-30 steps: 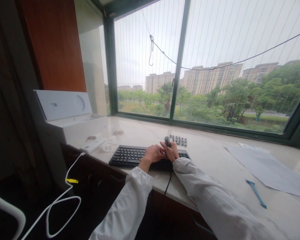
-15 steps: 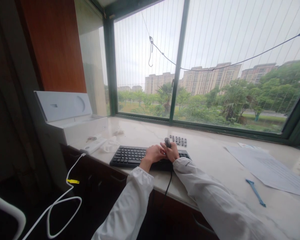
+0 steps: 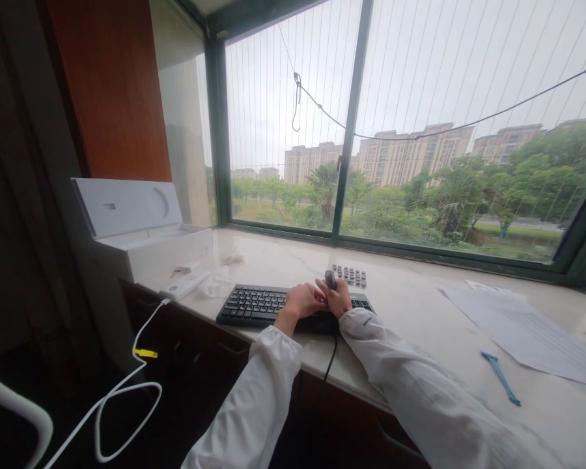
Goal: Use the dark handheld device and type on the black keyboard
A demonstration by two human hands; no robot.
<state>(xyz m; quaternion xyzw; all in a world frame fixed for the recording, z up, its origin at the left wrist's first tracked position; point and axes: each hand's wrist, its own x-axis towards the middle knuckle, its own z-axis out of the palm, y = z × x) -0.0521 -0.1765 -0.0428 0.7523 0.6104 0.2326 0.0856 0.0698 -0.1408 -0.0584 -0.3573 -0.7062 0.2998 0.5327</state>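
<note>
A black keyboard [image 3: 254, 305] lies near the front edge of the marble-look counter. Over its right half, my left hand [image 3: 301, 301] is closed, its fingertips meeting the other hand; what they pinch, if anything, is hidden. My right hand [image 3: 340, 301] wraps round a dark, thick-handled tool [image 3: 330, 279] that points up, its lower end hidden behind the hands. Just beyond the hands, several loose dark keycaps [image 3: 352, 276] are set out in rows. From the keyboard a black cable [image 3: 331, 358] hangs over the counter's edge.
At the left stands an open white box [image 3: 166, 251], with a white power strip [image 3: 188, 284] and its cable in front. Paper sheets [image 3: 522, 332] and a blue plastic tool [image 3: 501, 378] lie to the right. Windows [image 3: 293, 163] rise behind the counter.
The whole view has shifted very slightly to the right. Both hands stay in the same place over the keyboard, and the dark tool tilts little if at all.
</note>
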